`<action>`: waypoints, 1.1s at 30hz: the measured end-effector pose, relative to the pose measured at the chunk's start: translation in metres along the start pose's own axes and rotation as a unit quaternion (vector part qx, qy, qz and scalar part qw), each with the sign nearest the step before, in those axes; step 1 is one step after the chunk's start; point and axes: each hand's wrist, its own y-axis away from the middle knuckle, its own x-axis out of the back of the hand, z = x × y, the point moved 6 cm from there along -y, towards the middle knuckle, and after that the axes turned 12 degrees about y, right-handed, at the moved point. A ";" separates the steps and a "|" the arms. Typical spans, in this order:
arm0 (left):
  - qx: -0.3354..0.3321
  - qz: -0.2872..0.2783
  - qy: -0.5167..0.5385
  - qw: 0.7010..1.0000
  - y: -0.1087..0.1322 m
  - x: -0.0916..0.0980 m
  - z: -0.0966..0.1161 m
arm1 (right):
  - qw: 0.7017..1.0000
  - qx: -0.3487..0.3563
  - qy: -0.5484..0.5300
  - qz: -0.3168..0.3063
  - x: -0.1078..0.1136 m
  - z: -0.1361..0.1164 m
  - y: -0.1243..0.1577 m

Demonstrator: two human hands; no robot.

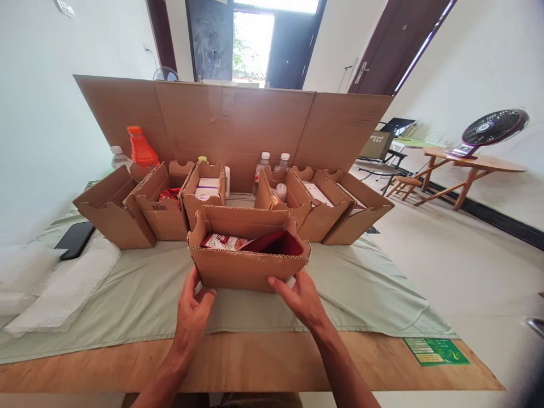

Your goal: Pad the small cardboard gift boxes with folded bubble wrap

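Front cardboard box (pixel 244 275), long axis running left to right across the view, open top facing upward, centred before a row of cardboard boxes (pixel 117 226) above the table (pixel 255 357) and its pale green cloth (pixel 365 294); base contact cannot be judged. Inside lie a red-and-white packet (pixel 225 242) and a dark red item (pixel 278 242). The left hand (pixel 193 311) and right hand (pixel 302 300) curve around its lower corners, holding it between them. Behind the row stands a cardboard panel (pixel 233 119).
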 end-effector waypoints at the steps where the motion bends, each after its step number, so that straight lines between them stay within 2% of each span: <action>1: -0.003 0.002 0.000 1.000 -0.005 -0.002 0.000 | 1.000 -0.001 -0.013 -0.011 -0.002 0.000 -0.010; 5: 0.001 0.013 0.006 1.000 -0.018 -0.006 -0.004 | 0.999 -0.014 -0.034 -0.025 -0.007 0.004 -0.030; 9: 0.004 0.003 -0.016 1.000 -0.019 0.003 -0.017 | 0.999 -0.039 -0.013 -0.022 -0.017 0.021 -0.021; 12: -0.010 0.009 -0.092 0.996 -0.015 0.017 -0.033 | 0.998 -0.050 0.008 -0.031 -0.031 0.039 -0.009; 15: -0.053 -0.001 -0.219 0.974 -0.005 0.026 -0.049 | 0.997 -0.059 0.037 -0.039 -0.042 0.054 -0.002; 18: -0.121 -0.048 -0.357 0.925 0.010 0.024 -0.058 | 0.995 -0.068 0.066 -0.044 -0.047 0.061 -0.001; 21: -0.204 -0.100 -0.518 0.825 0.028 0.018 -0.058 | 0.993 -0.072 0.087 -0.045 -0.047 0.063 -0.003; 23: -0.224 -0.129 -0.583 0.770 0.036 0.016 -0.056 | 0.991 -0.075 0.096 -0.047 -0.046 0.063 -0.004; 25: -0.216 -0.152 -0.616 0.742 0.041 0.017 -0.053 | 0.990 -0.081 0.102 -0.053 -0.045 0.063 -0.005; 28: -0.180 -0.175 -0.619 0.744 0.043 0.020 -0.044 | 0.988 -0.090 0.107 -0.065 -0.043 0.061 -0.006; 33: -0.117 -0.223 -0.556 0.792 0.049 0.024 -0.029 | 0.983 -0.101 0.128 -0.086 -0.041 0.058 -0.006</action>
